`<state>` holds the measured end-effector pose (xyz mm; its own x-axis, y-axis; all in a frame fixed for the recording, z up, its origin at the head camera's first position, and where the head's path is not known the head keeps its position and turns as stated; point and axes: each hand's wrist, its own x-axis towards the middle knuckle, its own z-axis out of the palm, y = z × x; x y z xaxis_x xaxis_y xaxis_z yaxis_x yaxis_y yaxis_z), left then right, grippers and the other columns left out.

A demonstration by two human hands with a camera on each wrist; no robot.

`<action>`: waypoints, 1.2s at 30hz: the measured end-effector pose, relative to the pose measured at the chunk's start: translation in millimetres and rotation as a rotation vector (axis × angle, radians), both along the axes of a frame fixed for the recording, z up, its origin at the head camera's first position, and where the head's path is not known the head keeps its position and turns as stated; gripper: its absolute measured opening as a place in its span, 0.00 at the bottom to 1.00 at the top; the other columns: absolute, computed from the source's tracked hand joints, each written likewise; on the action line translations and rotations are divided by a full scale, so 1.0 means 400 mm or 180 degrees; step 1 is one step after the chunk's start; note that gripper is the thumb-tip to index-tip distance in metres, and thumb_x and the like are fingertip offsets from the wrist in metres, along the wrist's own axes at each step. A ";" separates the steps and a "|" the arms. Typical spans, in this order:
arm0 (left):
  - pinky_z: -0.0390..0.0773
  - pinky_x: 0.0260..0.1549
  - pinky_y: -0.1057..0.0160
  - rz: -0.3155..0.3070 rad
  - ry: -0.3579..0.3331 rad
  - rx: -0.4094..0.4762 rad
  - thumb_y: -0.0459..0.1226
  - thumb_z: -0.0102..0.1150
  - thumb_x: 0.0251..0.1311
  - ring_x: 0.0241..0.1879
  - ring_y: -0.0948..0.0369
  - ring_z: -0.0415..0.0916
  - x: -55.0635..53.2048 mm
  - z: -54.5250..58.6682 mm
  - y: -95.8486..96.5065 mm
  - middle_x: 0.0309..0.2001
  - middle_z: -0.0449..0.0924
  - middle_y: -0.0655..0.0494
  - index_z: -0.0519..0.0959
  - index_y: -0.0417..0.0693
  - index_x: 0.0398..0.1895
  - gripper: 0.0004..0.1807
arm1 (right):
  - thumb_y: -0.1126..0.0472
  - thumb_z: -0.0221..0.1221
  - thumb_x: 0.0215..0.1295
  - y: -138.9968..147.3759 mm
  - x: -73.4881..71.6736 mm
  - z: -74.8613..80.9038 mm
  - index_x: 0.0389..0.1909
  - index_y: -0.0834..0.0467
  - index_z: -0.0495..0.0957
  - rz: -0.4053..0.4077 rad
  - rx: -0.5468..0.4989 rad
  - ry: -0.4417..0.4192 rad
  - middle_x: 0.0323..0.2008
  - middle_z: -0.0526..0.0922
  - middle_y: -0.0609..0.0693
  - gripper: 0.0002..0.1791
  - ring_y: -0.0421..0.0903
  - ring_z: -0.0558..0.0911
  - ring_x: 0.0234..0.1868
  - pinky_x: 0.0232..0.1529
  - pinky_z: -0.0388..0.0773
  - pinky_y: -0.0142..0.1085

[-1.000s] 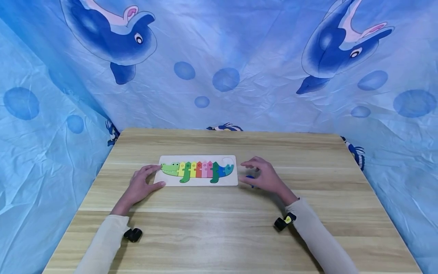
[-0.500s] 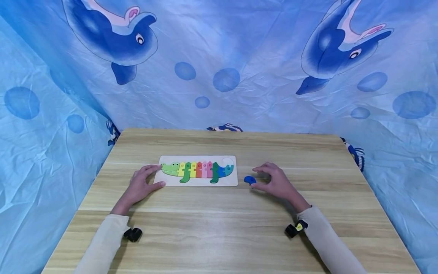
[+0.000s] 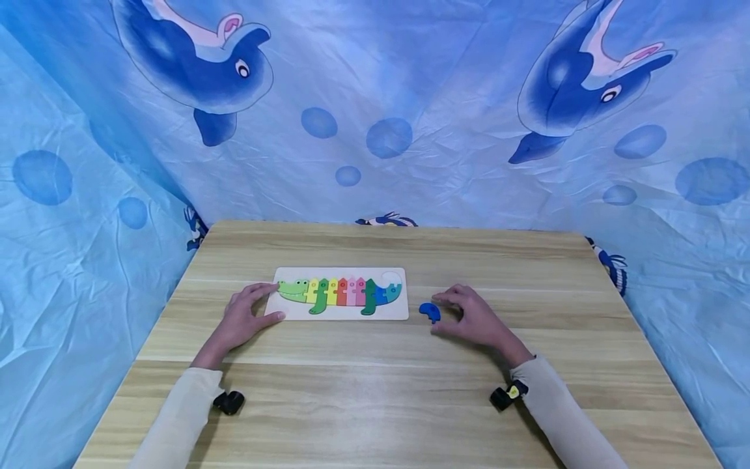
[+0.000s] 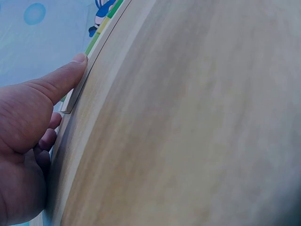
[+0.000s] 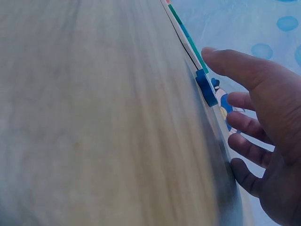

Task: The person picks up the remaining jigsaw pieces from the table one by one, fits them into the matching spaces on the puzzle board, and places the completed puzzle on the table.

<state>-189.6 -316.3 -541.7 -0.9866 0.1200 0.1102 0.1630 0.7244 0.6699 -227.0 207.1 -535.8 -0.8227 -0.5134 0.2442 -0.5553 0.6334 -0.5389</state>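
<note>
A white puzzle board (image 3: 346,313) lies flat, bearing a crocodile made of coloured pieces, with a green head at left and blue pieces toward the tail. A bare curled outline (image 3: 390,278) shows at its upper right. At the board's left end my left hand (image 3: 241,317) grips it, thumb on the near corner and index finger on the far side. Just right of the board, a dark blue curved puzzle piece (image 3: 430,312) lies on the table. My right hand (image 3: 473,317) is beside this piece, thumb and fingers spread apart at its right side, holding nothing.
The wooden table (image 3: 363,391) runs up to a blue curtain (image 3: 457,176) with printed dolphins behind it. Small black cameras sit at both wrists, such as the right wrist camera (image 3: 501,398).
My right hand has moved right, away from the board, uncovering the blue piece on the table. Its thumb has shifted back slightly from the piece. My left hand stays on the board.
</note>
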 end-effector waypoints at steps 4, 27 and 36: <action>0.52 0.63 0.35 0.0000 -0.0010 0.0011 0.48 0.73 0.60 0.69 0.36 0.55 0.001 0.003 0.001 0.73 0.62 0.35 0.70 0.43 0.73 0.40 | 0.40 0.75 0.53 -0.003 -0.001 0.002 0.59 0.51 0.83 0.0019 0.0067 -0.0054 0.49 0.81 0.45 0.34 0.45 0.76 0.49 0.48 0.75 0.44; 0.51 0.64 0.35 0.0001 -0.0035 0.0012 0.48 0.73 0.60 0.69 0.36 0.55 0.000 0.011 0.002 0.72 0.63 0.36 0.70 0.42 0.72 0.40 | 0.45 0.77 0.52 -0.020 -0.012 0.017 0.49 0.53 0.87 -0.0051 0.0225 -0.0091 0.37 0.80 0.41 0.25 0.42 0.71 0.38 0.40 0.68 0.37; 0.52 0.63 0.35 0.0003 -0.0020 -0.0001 0.47 0.73 0.60 0.68 0.36 0.56 0.000 0.014 0.004 0.72 0.63 0.35 0.71 0.42 0.72 0.40 | 0.46 0.78 0.52 -0.024 -0.009 0.022 0.44 0.53 0.88 -0.0075 0.0181 -0.0013 0.35 0.80 0.41 0.22 0.42 0.71 0.37 0.39 0.69 0.36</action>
